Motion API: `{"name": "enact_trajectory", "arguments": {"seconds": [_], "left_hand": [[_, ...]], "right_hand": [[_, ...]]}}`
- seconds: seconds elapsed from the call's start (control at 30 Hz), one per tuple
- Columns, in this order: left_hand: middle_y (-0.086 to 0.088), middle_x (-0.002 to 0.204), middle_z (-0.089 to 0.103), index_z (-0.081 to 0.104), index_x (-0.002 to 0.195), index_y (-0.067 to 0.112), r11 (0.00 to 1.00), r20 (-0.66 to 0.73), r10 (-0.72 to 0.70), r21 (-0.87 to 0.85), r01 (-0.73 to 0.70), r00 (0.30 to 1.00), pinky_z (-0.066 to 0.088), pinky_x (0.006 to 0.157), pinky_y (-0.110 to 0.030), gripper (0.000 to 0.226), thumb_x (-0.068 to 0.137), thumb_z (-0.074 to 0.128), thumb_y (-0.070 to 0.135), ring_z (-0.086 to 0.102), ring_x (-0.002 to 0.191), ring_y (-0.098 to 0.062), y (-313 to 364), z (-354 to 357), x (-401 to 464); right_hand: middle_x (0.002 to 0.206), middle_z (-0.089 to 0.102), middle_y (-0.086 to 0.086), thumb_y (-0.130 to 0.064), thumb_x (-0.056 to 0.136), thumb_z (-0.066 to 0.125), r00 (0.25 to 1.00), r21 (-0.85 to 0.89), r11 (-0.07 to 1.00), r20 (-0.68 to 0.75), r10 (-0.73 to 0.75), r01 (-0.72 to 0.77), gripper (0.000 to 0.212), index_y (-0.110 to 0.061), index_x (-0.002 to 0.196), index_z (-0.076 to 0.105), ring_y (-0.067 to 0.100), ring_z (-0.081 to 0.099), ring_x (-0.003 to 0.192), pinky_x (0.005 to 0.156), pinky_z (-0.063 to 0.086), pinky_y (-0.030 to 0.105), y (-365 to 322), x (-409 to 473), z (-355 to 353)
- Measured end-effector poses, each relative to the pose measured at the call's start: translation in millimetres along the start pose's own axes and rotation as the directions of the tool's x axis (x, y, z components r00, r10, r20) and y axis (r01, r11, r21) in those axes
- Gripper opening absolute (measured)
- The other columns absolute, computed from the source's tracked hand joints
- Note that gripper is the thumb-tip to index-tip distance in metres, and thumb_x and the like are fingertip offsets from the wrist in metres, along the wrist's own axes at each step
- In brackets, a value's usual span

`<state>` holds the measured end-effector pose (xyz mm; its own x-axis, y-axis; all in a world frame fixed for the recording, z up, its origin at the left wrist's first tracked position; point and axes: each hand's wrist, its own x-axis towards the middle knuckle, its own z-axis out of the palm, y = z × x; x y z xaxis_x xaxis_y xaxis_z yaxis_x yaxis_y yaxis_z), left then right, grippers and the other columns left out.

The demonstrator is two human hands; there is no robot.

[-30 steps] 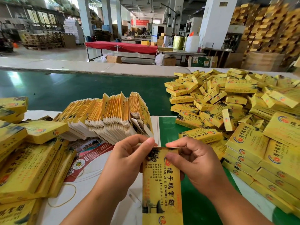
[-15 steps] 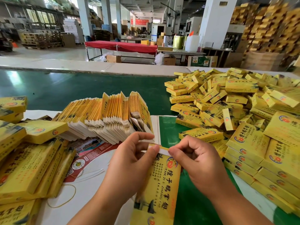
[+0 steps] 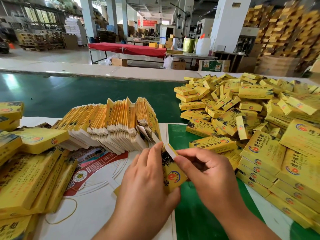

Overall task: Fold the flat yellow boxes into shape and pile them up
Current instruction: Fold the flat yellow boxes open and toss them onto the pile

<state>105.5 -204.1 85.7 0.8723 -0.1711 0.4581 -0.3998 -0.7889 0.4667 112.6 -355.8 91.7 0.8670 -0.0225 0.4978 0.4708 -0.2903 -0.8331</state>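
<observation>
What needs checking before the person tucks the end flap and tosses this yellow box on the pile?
1. Yellow cardboard box held by left hand: ok.
2. Right hand fingertips on white end flap: ok.
3. Box opened from flat into shape: ok.
4. Flap tucked fully in: not ok, edge stands proud.
5. Near end closed: cannot tell, hidden by left hand.
6. Room on heap of folded yellow boxes at right: ok.
</observation>
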Motion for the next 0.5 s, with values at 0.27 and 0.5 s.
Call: {"name": "enact_trajectory", "arguments": {"seconds": [0.27, 0.5], "left_hand": [[0.02, 0.119, 0.044, 0.023, 0.141, 0.032, 1.0, 0.02, 0.018, 0.016, -0.018, 1.0, 0.034, 0.088, -0.016, 0.089, 0.062, 0.057, 0.053, 0.038, 0.108, 0.002, 2.2, -0.2, -0.8], [0.014, 0.129, 0.045, 0.018, 0.149, 0.024, 0.999, 0.027, 0.004, 0.036, -0.005, 1.0, 0.03, 0.096, -0.017, 0.094, 0.07, 0.062, 0.049, 0.034, 0.119, 0.0, 1.1, 2.3, -1.2]], "right_hand": [[0.061, 0.068, -0.007, -0.032, 0.086, 0.067, 0.998, -0.004, 1.0, -0.066, 0.004, -0.004, 0.014, -0.024, 0.078, 0.076, 0.007, 0.061, 0.051, 0.044, 0.05, 0.022, -3.4, -0.3, -2.3], [0.082, 0.075, -0.008, -0.025, 0.093, 0.062, 0.96, -0.396, 0.88, 0.015, -0.279, 0.261, 0.02, -0.015, 0.099, 0.079, 0.004, 0.068, 0.069, 0.055, 0.054, 0.024, -7.0, 1.6, -3.1]]}}
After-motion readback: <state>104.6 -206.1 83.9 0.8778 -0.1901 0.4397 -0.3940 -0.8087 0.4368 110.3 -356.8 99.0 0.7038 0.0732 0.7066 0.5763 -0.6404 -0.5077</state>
